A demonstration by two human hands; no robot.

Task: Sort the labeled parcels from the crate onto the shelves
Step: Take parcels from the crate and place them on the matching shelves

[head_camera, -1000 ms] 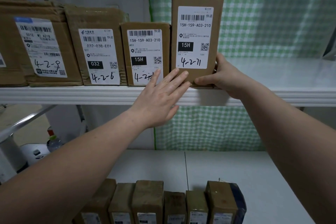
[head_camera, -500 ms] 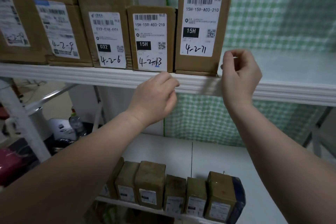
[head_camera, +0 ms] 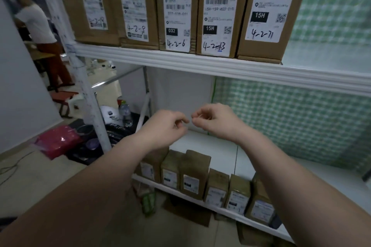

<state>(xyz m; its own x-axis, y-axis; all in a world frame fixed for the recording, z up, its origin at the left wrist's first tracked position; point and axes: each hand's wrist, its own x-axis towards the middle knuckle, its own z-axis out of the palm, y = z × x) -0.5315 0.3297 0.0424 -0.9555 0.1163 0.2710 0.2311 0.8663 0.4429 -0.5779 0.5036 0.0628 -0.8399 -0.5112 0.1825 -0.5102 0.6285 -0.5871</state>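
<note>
Parcel 4-2-71 (head_camera: 273, 14) now stands upright on its own at the front edge of the upper shelf (head_camera: 200, 67). It sits at the right end of the row, just beside parcel 4-2-13 (head_camera: 219, 24). A second ago both hands were on its lower corners; they've since let go and dropped below the shelf edge.

Left hand (head_camera: 166, 126) and right hand (head_camera: 214, 121) hang close together in front of the lower shelf (head_camera: 220, 150). Fingers on both are loosely curled, and as far as we can see they hold nothing.

We read that as this placement done and hands free for the next parcel. The rest of the upper shelf to the right of it shows no parcels.

Gaps:
- The crate isn't in view, so we can't say how many parcels are left.
- The top of 4-2-71 is cut off by the frame.
- Motion blur smears the printed label text, so only the handwritten codes read cleanly.
- Labels on the lower-shelf parcels (head_camera: 192, 176) are too small to read.
- Whether 4-2-71 actually touches 4-2-13, we can't tell.
</note>
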